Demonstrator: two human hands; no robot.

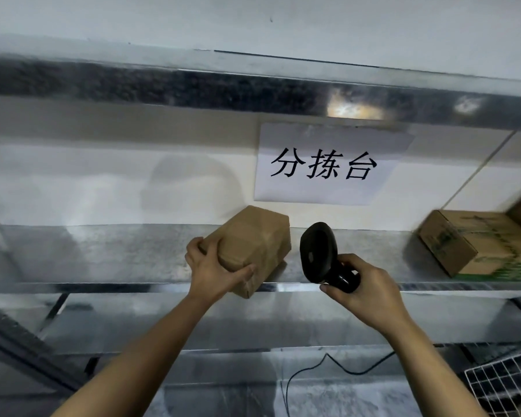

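A plain brown cardboard parcel (254,245) sits tilted on the front edge of a metal shelf (118,257). My left hand (212,269) grips its near left corner, thumb along the lower side and fingers over the top. Just right of the parcel, my right hand (363,285) holds a black handheld barcode scanner (319,251) by its handle. The scanner's head points up and towards the parcel. Its black cable (307,371) hangs down below my right arm.
A white paper sign (325,164) with black characters hangs on the wall behind the shelf. A printed cardboard box (475,245) stands at the right of the shelf. A white wire basket (506,383) is at the lower right. An upper metal shelf (193,85) runs overhead.
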